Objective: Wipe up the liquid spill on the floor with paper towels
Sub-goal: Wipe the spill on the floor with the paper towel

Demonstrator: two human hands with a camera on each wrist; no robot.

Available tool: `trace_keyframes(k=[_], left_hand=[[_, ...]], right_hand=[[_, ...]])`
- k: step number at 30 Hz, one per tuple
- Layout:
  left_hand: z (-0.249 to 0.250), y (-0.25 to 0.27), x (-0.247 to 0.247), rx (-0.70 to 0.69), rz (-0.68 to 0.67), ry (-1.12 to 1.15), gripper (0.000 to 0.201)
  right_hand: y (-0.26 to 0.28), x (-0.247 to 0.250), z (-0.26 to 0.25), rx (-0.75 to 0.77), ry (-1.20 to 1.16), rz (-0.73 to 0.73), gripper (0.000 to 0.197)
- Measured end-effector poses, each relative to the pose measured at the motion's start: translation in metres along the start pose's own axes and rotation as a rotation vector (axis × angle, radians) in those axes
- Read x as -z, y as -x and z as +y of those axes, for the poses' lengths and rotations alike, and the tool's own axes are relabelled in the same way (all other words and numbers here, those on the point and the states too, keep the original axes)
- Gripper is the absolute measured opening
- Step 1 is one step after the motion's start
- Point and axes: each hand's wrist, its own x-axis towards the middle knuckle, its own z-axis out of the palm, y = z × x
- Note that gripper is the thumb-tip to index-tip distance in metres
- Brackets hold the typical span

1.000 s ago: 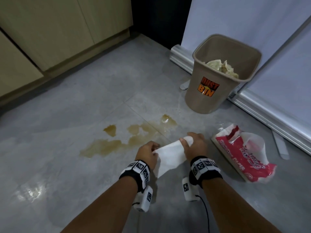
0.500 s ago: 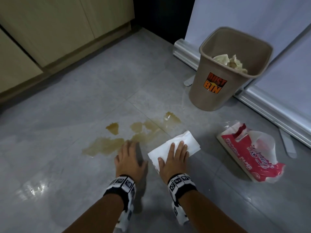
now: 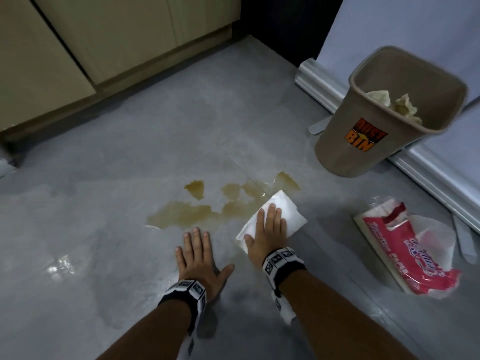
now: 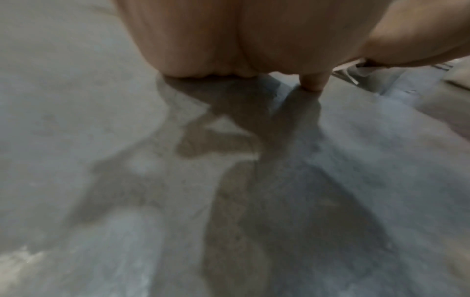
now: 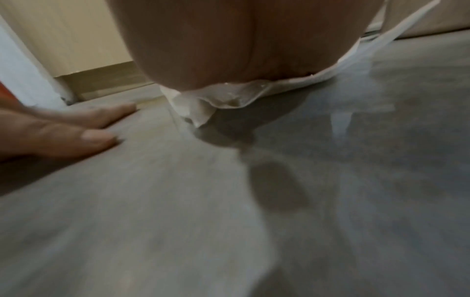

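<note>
A brown liquid spill [image 3: 192, 214] spreads in patches over the grey floor tiles. A folded white paper towel [image 3: 288, 211] lies at the spill's right end. My right hand [image 3: 268, 227] presses flat on the towel with straight fingers. In the right wrist view the towel's edge [image 5: 229, 98] shows wet and crumpled under the palm. My left hand [image 3: 198, 252] lies flat on the bare floor just below the spill, fingers spread, holding nothing. The left wrist view shows the palm [image 4: 229, 40] on the floor.
A tan dust bin [image 3: 384, 120] with used towels inside stands at the back right. A red and white paper towel pack [image 3: 413, 250] lies open to the right. Cabinets [image 3: 104, 48] line the back left. A silver floor rail [image 3: 428, 175] runs behind the bin.
Both hands held the towel up a second ago, then laid it on the floor. The right hand has since pushed it forward onto the spill's right end; the left hand rests on the floor.
</note>
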Motion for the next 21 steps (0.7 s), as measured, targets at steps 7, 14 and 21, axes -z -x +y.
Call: trace_keyframes(k=[7, 14, 21], left_hand=[[0.005, 0.004, 0.008, 0.016, -0.075, -0.035, 0.108], [0.004, 0.005, 0.006, 0.008, -0.067, -0.043, 0.105], [0.007, 0.005, 0.009, 0.022, -0.074, -0.04, 0.096]], right_hand=[[0.047, -0.004, 0.052, 0.075, 0.088, -0.079, 0.079], [0.023, -0.003, 0.006, -0.024, -0.015, 0.039, 0.079], [0.082, -0.018, 0.056, 0.338, 0.145, -0.087, 0.072]])
